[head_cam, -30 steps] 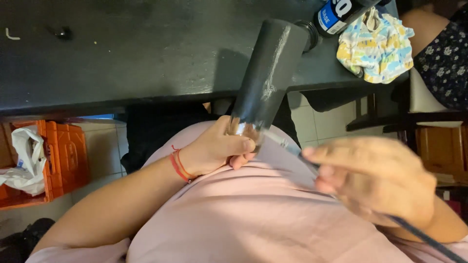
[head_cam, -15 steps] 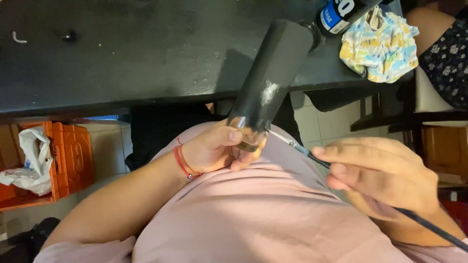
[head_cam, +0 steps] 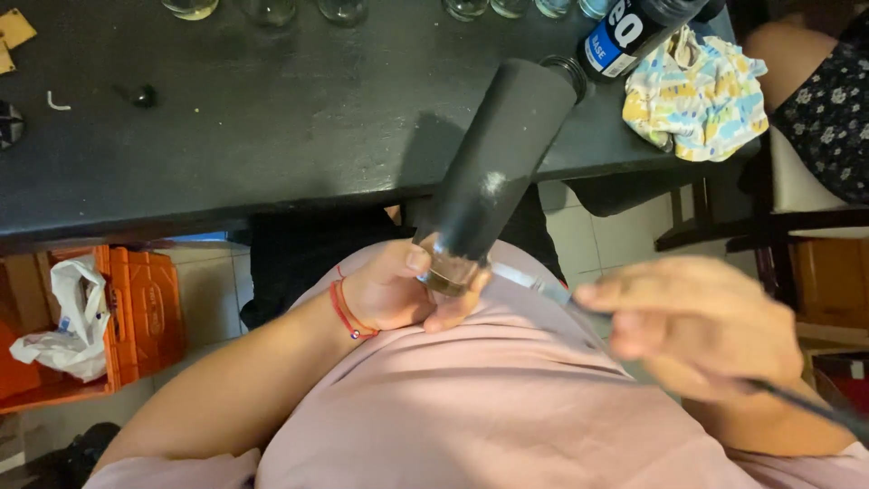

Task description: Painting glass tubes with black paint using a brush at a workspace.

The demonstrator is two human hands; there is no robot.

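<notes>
The right hand (head_cam: 701,330) is smeared by motion blur, so its grip on the thin brush handle (head_cam: 806,406) cannot be told, and the handle runs off the right edge. The top edge cuts off the row of glass jars (head_cam: 268,9) at the back of the desk (head_cam: 272,118) and the dark paint bottle (head_cam: 634,32). The left hand (head_cam: 394,290) hides the base of the black-painted bottle (head_cam: 493,167).

Black table (head_cam: 272,136) bears glass jars (head_cam: 272,9), a paint bottle (head_cam: 634,32), a patterned cloth (head_cam: 697,95)
</notes>
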